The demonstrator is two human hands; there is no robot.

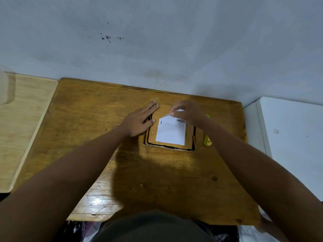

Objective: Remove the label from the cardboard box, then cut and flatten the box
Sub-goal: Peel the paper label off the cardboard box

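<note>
White paper, the label [170, 132] lies on top of the cardboard box [170, 137], which sits flat on the wooden table [97, 119] toward its far edge. The label carries a barcode near its upper right and a few lines of small print, too fine to read. Its upper left corner is lifted off the cardboard, pinched between thumb and fingertips of the right hand [187, 111]. The left hand [139, 119] rests with straight fingers on the box's left edge, pressing it down and holding nothing. Just right of the box, partly under the right forearm, lies a yellow-green tool [207, 141]. A paler wooden board [22, 119] adjoins the table's left side, a white surface [288, 137] its right, and a grey wall [174, 41] stands close behind.
</note>
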